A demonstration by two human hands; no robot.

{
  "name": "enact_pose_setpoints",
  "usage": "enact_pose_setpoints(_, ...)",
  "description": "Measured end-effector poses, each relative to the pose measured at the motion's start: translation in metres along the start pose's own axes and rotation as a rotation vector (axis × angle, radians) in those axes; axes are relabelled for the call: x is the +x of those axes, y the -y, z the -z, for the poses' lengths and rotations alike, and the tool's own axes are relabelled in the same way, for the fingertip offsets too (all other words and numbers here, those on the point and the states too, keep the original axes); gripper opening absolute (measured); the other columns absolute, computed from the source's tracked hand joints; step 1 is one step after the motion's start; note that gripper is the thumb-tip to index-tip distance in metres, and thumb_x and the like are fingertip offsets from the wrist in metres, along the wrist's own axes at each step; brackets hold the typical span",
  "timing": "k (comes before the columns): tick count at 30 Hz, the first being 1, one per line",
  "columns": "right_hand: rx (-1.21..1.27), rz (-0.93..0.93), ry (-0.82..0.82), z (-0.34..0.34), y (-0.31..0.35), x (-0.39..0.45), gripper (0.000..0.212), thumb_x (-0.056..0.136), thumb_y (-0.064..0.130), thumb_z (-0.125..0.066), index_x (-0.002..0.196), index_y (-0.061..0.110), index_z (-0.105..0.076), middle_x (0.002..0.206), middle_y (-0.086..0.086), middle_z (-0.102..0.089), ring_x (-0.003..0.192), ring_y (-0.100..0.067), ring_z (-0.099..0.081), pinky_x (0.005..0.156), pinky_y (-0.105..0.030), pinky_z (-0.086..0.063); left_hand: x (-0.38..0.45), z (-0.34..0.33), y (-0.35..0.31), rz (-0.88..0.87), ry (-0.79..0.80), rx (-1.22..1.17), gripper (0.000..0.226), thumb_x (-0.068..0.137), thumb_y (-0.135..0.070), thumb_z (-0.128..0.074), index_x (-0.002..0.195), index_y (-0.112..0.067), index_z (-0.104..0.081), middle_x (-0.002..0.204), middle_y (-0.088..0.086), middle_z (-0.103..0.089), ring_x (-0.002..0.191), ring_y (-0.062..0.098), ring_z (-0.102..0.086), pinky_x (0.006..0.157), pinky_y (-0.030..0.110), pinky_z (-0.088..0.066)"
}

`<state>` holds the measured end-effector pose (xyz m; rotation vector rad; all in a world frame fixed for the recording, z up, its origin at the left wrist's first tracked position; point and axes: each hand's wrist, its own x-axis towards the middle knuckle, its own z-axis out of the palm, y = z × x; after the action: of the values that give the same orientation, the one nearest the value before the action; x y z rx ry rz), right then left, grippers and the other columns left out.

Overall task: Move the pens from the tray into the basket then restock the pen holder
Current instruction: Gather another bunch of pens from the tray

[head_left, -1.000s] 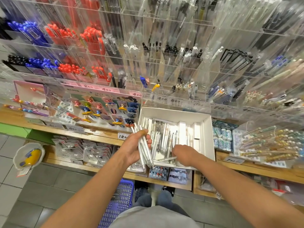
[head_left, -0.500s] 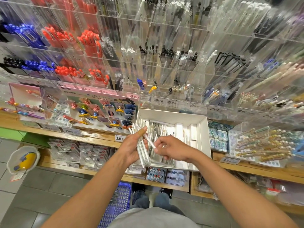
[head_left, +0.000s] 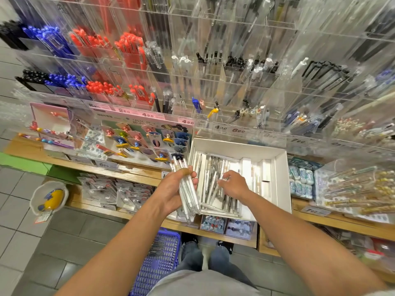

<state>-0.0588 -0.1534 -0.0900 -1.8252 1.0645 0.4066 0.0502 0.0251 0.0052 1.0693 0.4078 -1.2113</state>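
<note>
- The clear acrylic pen holder (head_left: 213, 67) rises in tiers behind the wooden shelf (head_left: 136, 174), its slots holding red, blue, black and clear pens.
- A white tray (head_left: 280, 178) sits on the shelf, with loose clear pens (head_left: 210, 189) lying in it.
- A blue basket (head_left: 158, 259) stands on the tiled floor by the person's feet.
- The left hand (head_left: 174, 191) grips a bundle of clear pens (head_left: 186, 189) just beside the tray's left edge.
- The right hand (head_left: 234, 184) reaches into the tray, fingertips curled on the loose pens; whether it pinches one I cannot tell.
</note>
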Motion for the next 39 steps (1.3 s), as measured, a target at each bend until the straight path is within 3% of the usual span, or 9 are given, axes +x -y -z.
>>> enact_pose_setpoints(2, 0.011, 0.039, -0.008, -0.004, 0.003, 0.004, 0.018, 0.093, 0.033, -0.061, 0.105, 0.020, -0.056, 0.129, -0.007, -0.056, 0.077, -0.018, -0.063, 0.070, -0.030, -0.046, 0.000, 0.002, 0.000, 0.010, -0.024, 0.012, 0.010, 0.094, -0.009, -0.059, 0.104, -0.008, -0.061, 0.072, 0.004, -0.062, 0.059, 0.015, -0.061, 0.060, 0.027, -0.055)
enact_pose_setpoints(7, 0.054, 0.133, -0.074, -0.001, 0.011, 0.001, 0.012, 0.097, 0.020, -0.050, 0.086, 0.020, -0.055, 0.092, 0.001, -0.066, 0.074, -0.017, -0.065, 0.059, -0.027, -0.049, 0.003, 0.003, 0.002, 0.037, -0.041, 0.050, 0.009, 0.093, -0.009, -0.061, 0.101, -0.006, -0.063, 0.071, 0.005, -0.063, 0.061, 0.017, -0.063, 0.065, 0.029, -0.053)
enact_pose_setpoints(9, 0.076, 0.152, -0.066, 0.006, 0.012, -0.001, 0.012, 0.097, 0.015, -0.046, 0.088, 0.016, -0.054, 0.088, 0.000, -0.068, 0.069, -0.014, -0.067, 0.051, -0.024, -0.046, 0.005, 0.000, 0.003, 0.039, -0.035, 0.050, 0.008, 0.094, -0.007, -0.060, 0.101, -0.006, -0.063, 0.070, 0.005, -0.063, 0.060, 0.016, -0.062, 0.064, 0.029, -0.052)
enact_pose_setpoints(12, 0.011, 0.134, -0.008, 0.011, 0.007, 0.001, 0.007, 0.097, 0.020, -0.050, 0.102, 0.015, -0.052, 0.091, 0.000, -0.064, 0.073, -0.017, -0.067, 0.060, -0.032, -0.051, 0.007, -0.005, 0.004, 0.039, -0.029, 0.038, 0.009, 0.094, -0.006, -0.059, 0.102, -0.006, -0.063, 0.070, 0.006, -0.062, 0.060, 0.016, -0.060, 0.061, 0.028, -0.052)
enact_pose_setpoints(15, -0.092, 0.069, 0.034, 0.003, 0.003, 0.006, 0.031, 0.096, 0.030, -0.057, 0.121, 0.015, -0.047, 0.105, -0.004, -0.061, 0.084, -0.021, -0.064, 0.070, -0.030, -0.046, 0.006, -0.006, 0.005, 0.033, -0.030, 0.052, 0.007, 0.093, -0.006, -0.060, 0.100, -0.006, -0.063, 0.070, 0.006, -0.062, 0.060, 0.016, -0.059, 0.060, 0.028, -0.052)
enact_pose_setpoints(26, -0.296, 0.059, -0.130, -0.016, 0.010, 0.017, 0.030, 0.095, 0.027, -0.057, 0.122, 0.015, -0.049, 0.092, -0.006, -0.061, 0.078, -0.022, -0.060, 0.067, -0.029, -0.040, -0.002, 0.004, 0.009, 0.016, -0.079, 0.089, 0.012, 0.093, -0.005, -0.061, 0.104, -0.002, -0.064, 0.069, 0.006, -0.063, 0.060, 0.016, -0.059, 0.061, 0.029, -0.053)
enact_pose_setpoints(32, -0.077, 0.277, -0.088, 0.015, 0.029, -0.009, 0.019, 0.096, 0.025, -0.058, 0.110, 0.016, -0.065, 0.085, 0.004, -0.064, 0.073, -0.015, -0.065, 0.071, -0.031, -0.052, 0.003, 0.001, 0.009, 0.023, -0.062, 0.075, 0.016, 0.087, -0.003, -0.068, 0.102, -0.002, -0.062, 0.066, 0.006, -0.062, 0.056, 0.016, -0.057, 0.053, 0.027, -0.052)
enact_pose_setpoints(35, 0.238, 0.471, -0.010, 0.044, 0.055, -0.033, 0.019, 0.097, 0.017, -0.057, 0.110, 0.022, -0.069, 0.073, 0.003, -0.066, 0.063, -0.009, -0.063, 0.064, -0.021, -0.053, 0.006, -0.003, 0.007, 0.012, -0.054, 0.064, 0.026, 0.083, -0.007, -0.073, 0.106, -0.003, -0.061, 0.064, 0.004, -0.059, 0.054, 0.015, -0.055, 0.051, 0.026, -0.051)
enact_pose_setpoints(39, 0.397, 0.502, 0.149, 0.051, 0.081, -0.053, 0.021, 0.095, 0.011, -0.059, 0.113, 0.019, -0.067, 0.062, 0.006, -0.063, 0.058, -0.007, -0.061, 0.060, -0.019, -0.051, 0.009, -0.013, 0.009, 0.004, 0.098, 0.046, 0.034, 0.078, -0.026, -0.077, 0.101, -0.005, -0.063, 0.074, 0.006, -0.060, 0.062, 0.018, -0.056, 0.061, 0.032, -0.052)
